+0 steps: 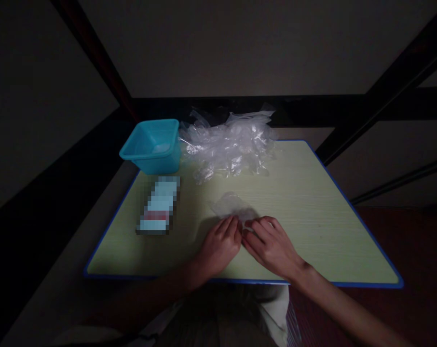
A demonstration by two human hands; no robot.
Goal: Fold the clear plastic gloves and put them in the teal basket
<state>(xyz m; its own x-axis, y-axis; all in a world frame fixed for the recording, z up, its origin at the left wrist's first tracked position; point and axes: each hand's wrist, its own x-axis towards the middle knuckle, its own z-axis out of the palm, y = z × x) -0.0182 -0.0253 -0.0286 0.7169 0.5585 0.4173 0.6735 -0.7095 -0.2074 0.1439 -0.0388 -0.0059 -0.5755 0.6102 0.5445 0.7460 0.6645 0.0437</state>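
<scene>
A thin clear plastic glove [230, 204] lies flat on the pale green table [312, 212], near the front middle. My left hand [218, 246] rests just behind its near edge, fingers curled and pinching the film. My right hand [271, 243] sits beside it, fingertips pressed on the same edge of the glove. The two hands almost touch each other. The room is dim, so the glove's outline is faint.
A heap of clear plastic gloves [233, 142] lies at the table's far edge. A teal plastic tub [154, 144] stands at the far left corner. A blurred rectangular packet [158, 205] lies left of my hands. The table has a blue rim [366, 226].
</scene>
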